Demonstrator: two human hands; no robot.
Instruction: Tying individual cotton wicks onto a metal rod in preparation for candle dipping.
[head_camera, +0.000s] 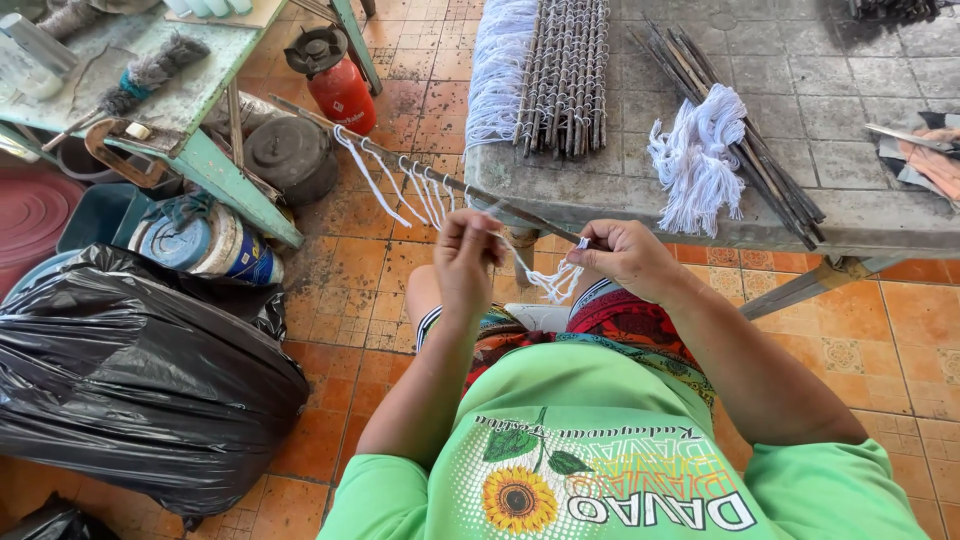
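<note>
Green shirt (620, 450), fingertips hidden behind strings (545, 280)

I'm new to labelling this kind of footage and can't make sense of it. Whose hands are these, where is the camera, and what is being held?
There is no machine here. The single picture comes from a camera worn on a person's head, looking down, so the green shirt at the bottom is their own. Their left hand and right hand grip a long thin stick with white yarn strands hanging from it, and both pinch the yarn near its middle. Ahead, on a grey table, lie a bundle of wrapped sticks, more dark sticks, and a tuft of white yarn. On the tiled floor to the left are a black plastic bag and a red gas canister.
</note>
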